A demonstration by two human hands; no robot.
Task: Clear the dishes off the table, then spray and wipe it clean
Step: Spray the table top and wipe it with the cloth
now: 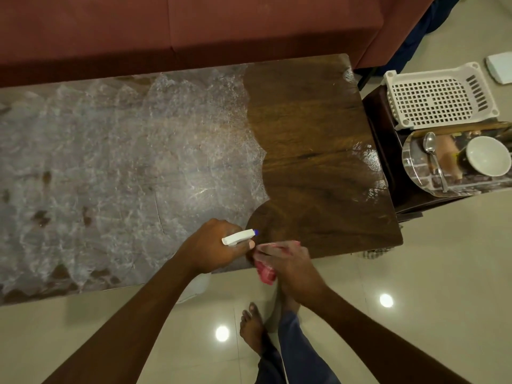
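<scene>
Table [318, 162]: left part covered in spray foam [124, 162], right end bare wood. Left hand [213, 245] grips spray bottle [239, 236] at near edge, nozzle pointing right. Right hand [291, 261] just beside it, clutching pink cloth [266, 274]. Bowl [487, 156], spoon [433, 159], plate [415, 170] on stand to the right.

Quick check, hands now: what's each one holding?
Left hand: grips the spray bottle.
Right hand: grips the pink cloth.
</scene>
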